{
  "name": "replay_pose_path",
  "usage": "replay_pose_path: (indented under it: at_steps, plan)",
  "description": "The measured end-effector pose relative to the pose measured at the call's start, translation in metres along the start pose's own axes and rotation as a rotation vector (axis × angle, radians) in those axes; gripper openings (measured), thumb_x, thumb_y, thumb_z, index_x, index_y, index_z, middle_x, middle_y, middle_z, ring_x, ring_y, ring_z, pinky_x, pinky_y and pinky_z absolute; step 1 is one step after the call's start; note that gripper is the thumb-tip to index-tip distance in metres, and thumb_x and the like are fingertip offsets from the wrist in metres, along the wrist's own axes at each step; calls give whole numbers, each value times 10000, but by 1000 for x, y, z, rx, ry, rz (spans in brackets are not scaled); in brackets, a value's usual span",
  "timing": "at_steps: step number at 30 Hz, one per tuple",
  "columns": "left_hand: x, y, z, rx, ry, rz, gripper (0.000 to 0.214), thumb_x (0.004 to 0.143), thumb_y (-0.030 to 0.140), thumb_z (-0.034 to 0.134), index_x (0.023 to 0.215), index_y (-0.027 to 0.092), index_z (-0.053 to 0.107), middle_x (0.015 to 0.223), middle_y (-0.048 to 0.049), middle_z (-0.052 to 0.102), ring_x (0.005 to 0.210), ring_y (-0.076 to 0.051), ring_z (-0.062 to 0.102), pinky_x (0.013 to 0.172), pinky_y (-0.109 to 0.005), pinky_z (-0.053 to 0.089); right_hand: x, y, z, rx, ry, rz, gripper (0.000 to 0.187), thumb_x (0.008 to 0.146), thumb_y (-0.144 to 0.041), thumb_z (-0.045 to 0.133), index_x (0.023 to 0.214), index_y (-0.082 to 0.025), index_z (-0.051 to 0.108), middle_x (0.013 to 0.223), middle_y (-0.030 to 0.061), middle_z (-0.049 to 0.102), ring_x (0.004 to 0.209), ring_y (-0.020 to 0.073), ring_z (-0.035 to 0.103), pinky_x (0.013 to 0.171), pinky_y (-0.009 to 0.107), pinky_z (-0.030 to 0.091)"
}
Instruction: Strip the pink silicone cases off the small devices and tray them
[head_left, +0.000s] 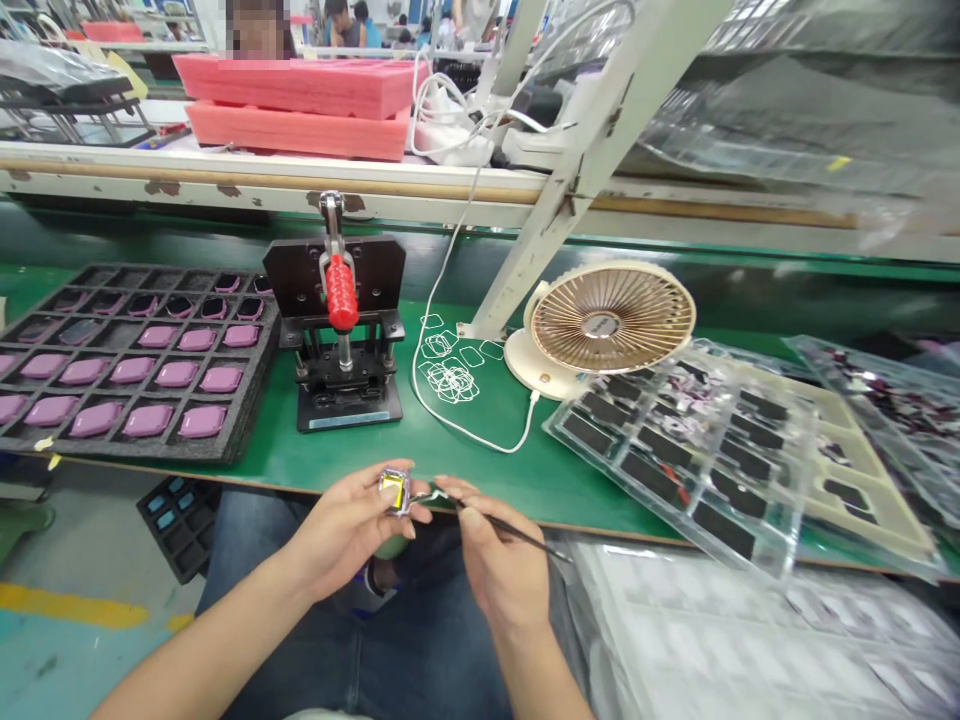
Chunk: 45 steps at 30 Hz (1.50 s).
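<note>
As a worker's left hand (341, 527) curls its fingers (375, 505) closely around a small metal-framed module (395, 491) with a yellow label (391, 489), held just in front of the green counter's (480, 470) edge above the lap, the right hand's (502, 570) fingers (469, 510) pinch slim black tweezers (521, 535), their tip at the module's side. One slip of that tip could scratch the frame or tear the label, and a loosened grip could drop the module to the floor (75, 630); the module itself looks intact, its label bright.
</note>
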<state>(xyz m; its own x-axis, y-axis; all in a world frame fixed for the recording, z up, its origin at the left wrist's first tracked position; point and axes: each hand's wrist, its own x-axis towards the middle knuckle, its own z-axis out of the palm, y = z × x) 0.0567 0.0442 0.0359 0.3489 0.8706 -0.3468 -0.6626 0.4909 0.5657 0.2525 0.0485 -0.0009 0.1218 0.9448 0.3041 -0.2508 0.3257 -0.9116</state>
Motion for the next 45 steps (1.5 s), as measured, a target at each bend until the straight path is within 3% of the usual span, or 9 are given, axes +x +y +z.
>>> replay_pose_path:
  at_steps: [4,10,14,17,22,27,30,36,45]
  plan:
    - [1,-2,-5,22,68,26,384,927,219,821,1286,107,746,1309,-237,757,981,-275,786,811,-345,601,66,-14,2,-451,208,-6,251,967,-419,760,1093,-215,834,1122,111,834,1023,281,806,978,458,636]
    - [-7,-3,-9,65,54,-1,394,956,237,786,1328,116,740,1392,-256,717,1016,-286,773,734,-326,595,166,-14,-4,-871,10,32,366,936,-511,710,829,-178,819,785,124,802,832,321,775,889,441,578]
    - [-15,1,-8,59,78,-39,427,986,310,751,1356,98,736,1420,-258,704,1142,-342,759,867,-378,628,155,-15,-10,-920,36,-4,472,1034,-513,538,833,-168,790,816,136,800,862,291,770,900,399,571]
    - [-19,5,-4,93,172,-72,506,961,361,782,1413,144,712,1445,-211,705,1210,-336,743,957,-371,636,114,-32,-22,-956,69,-43,506,1108,-488,368,1110,-183,771,1055,94,820,962,209,768,904,313,581]
    - [-16,7,-2,128,253,-101,685,848,339,886,1489,269,655,1373,-157,754,1033,-314,792,699,-320,665,70,-84,-87,-1219,263,10,530,1127,-510,297,1274,-179,684,966,69,779,814,185,713,764,288,561]
    - [-10,0,-7,117,235,-142,530,748,270,961,1247,200,794,1409,-183,734,1142,-391,770,765,-354,694,126,-134,-191,-1590,313,235,307,1010,-423,602,1010,-171,779,915,112,779,918,272,720,841,337,526]
    - [-9,-5,-5,92,239,-160,486,777,319,947,1223,188,803,1417,-181,731,1257,-426,721,865,-384,701,169,-137,-222,-1753,243,366,251,976,-382,684,1034,-164,795,1043,157,793,1071,309,724,945,374,526]
    - [-17,-8,-3,112,288,-120,414,798,364,933,1149,177,819,1329,-175,778,1142,-381,782,805,-333,697,193,-119,-225,-1914,76,454,353,1012,-444,716,1212,-153,725,1255,114,732,1189,271,689,1071,513,535]
    - [-16,-9,-2,141,286,-131,448,770,383,949,1138,163,821,1313,-192,781,1119,-396,783,754,-343,684,201,-115,-221,-1898,-81,450,344,1064,-454,643,1266,-181,696,1299,102,700,1189,255,681,1051,495,564]
